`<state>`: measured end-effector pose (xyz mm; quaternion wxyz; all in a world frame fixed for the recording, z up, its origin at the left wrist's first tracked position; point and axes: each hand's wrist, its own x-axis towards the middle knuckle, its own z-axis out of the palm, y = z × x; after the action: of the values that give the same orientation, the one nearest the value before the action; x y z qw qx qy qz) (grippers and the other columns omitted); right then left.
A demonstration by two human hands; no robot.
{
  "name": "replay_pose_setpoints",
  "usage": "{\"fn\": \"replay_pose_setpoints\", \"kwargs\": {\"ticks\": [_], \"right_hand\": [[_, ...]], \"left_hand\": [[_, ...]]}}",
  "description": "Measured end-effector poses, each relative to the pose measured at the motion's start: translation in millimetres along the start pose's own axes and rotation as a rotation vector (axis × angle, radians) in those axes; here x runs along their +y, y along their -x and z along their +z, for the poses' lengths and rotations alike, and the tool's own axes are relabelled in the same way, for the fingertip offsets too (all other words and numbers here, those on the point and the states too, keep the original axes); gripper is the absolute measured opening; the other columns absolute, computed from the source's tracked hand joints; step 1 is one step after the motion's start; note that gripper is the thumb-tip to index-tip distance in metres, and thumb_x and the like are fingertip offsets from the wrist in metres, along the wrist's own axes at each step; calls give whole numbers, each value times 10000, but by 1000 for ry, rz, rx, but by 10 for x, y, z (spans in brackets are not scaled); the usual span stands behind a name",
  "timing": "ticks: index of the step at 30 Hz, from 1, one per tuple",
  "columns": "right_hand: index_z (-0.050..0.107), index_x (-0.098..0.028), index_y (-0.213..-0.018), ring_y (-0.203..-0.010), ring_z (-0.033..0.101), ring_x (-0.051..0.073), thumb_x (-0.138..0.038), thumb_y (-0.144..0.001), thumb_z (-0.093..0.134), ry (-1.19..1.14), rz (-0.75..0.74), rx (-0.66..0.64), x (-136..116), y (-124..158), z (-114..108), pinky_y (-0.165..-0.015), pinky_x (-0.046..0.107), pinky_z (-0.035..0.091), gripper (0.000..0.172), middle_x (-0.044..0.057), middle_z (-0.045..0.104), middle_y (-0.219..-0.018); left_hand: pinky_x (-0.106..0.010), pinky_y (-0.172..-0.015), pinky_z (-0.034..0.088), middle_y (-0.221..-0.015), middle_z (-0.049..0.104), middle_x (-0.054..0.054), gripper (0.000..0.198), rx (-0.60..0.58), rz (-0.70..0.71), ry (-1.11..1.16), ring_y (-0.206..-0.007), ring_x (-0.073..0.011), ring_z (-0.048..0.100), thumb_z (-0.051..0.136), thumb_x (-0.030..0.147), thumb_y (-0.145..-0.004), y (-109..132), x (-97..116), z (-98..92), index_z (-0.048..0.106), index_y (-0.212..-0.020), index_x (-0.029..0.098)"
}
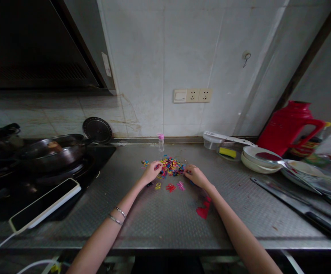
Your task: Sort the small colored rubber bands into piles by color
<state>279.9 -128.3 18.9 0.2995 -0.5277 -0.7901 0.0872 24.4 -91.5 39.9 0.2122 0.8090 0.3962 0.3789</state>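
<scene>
A pile of small multicoloured bands (171, 166) lies on the metal counter (159, 220). My left hand (153, 171) is at the pile's left edge, thumb and fingers pinched together; what they hold, if anything, is too small to name. At the right edge is my right hand (193, 175), its fingers also drawn together, with their tips partly hidden. Nearer to me are separate little groups: yellow bands (157, 186), red bands (170, 187), pink bands (180, 185) and something black (150, 184). A small clear bottle with a pink cap (161, 142) stands behind the pile.
Red pieces (203, 209) lie beside my right forearm. At left are a phone-like device (45, 205) with a cable and a pan (59, 152) on the stove. At right are a yellow sponge (227, 153), bowls (261, 167), a red flask (285, 129) and a knife (285, 196).
</scene>
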Motion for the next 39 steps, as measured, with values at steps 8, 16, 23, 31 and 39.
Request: {"fn": "replay_pose_setpoints", "kwargs": {"ticks": [8, 16, 23, 31, 39], "right_hand": [[645, -158, -739, -676, 523, 132, -239, -717, 501, -54, 86, -49, 31, 2, -30, -641, 225, 393, 166, 40, 603, -755], [645, -168, -761, -695, 531, 135, -256, -735, 486, 36, 93, -92, 68, 22, -36, -640, 214, 384, 184, 52, 605, -773], [650, -177, -764, -762, 544, 156, -272, -739, 496, 45, 90, -110, 117, 12, -26, -697, 234, 393, 184, 60, 620, -820], [666, -161, -781, -727, 576, 162, -246, -722, 490, -46, 77, -63, 98, 6, -42, -686, 243, 410, 204, 62, 652, -790], [672, -155, -763, -707, 595, 168, -238, -696, 501, -107, 96, -55, 37, 12, -69, -676, 247, 424, 202, 52, 671, -747]], "left_hand": [[-228, -646, 425, -804, 640, -50, 219, -11, -81, 23, -666, -118, 544, 471, 255, -773, -7, -140, 2, 632, -845, 125], [-235, -657, 440, -828, 655, -61, 228, -38, -100, 38, -687, -129, 566, 473, 240, -758, -1, -200, 2, 643, -852, 121], [-243, -679, 443, -819, 659, -57, 218, -43, -86, 11, -693, -130, 576, 479, 229, -751, 2, -217, 1, 655, -824, 124], [-259, -738, 440, -857, 658, -60, 209, -63, -97, -3, -744, -136, 578, 478, 211, -756, 6, -214, -22, 655, -831, 129], [-252, -730, 445, -856, 656, -62, 209, -56, -87, 7, -749, -135, 582, 472, 207, -757, 2, -246, -18, 654, -820, 126]]}}
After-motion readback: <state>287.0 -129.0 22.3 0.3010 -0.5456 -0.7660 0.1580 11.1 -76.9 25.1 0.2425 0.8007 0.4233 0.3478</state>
